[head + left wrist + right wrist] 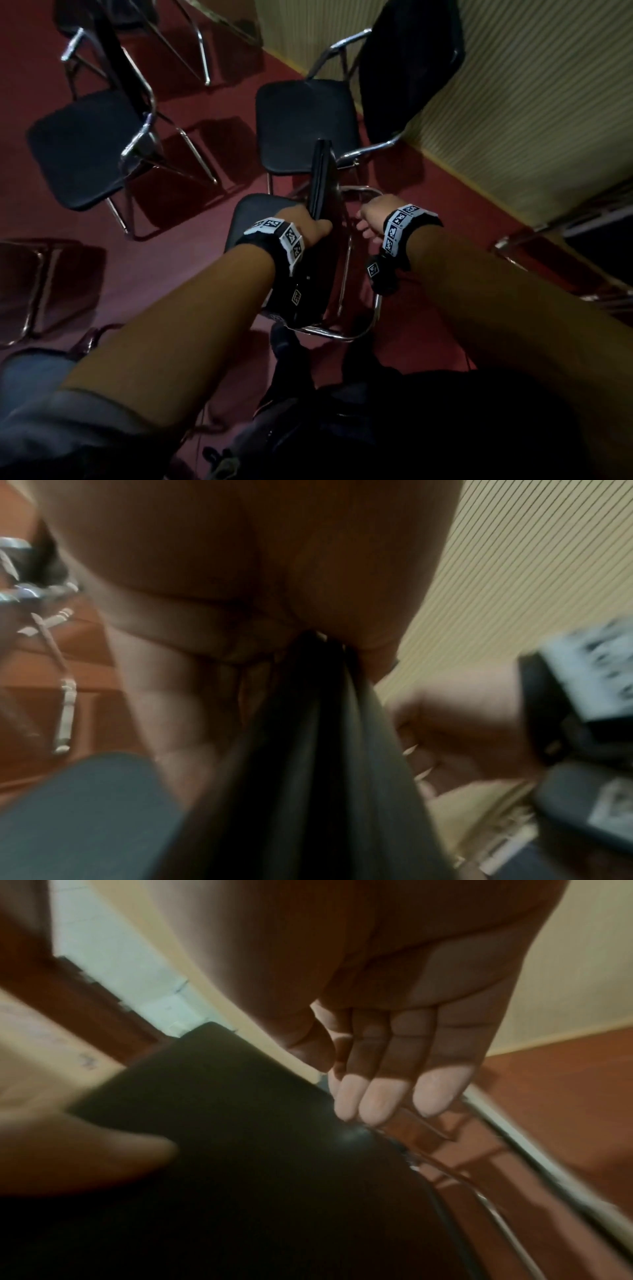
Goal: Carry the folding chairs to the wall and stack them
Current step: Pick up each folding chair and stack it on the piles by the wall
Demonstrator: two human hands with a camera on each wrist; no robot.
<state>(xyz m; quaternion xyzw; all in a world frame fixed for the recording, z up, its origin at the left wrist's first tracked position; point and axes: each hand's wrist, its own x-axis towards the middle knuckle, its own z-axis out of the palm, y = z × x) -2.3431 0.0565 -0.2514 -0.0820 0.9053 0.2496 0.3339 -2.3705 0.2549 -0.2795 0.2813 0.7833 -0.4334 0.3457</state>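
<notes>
Chair (pixel 322 219), frame centre: left hand (pixel 308 228) grips backrest, right hand (pixel 394 1053) loose-fingered beside; step: pickup; next: right-hand hold

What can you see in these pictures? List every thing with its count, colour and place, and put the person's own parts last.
held chair: one, black pads with chrome frame, folded edge-up in front of the person.
open chairs: two fully in view, black seats with chrome legs; one by the wall, one to its left. Parts of others show at the picture's edges.
floor: dark red, under everything.
wall: cream, ribbed, on the right.
wrist bands: two, black with white markers.
left hand: grips the held chair's padded edge.
right hand: fingers straight, beside the chair's frame.
</notes>
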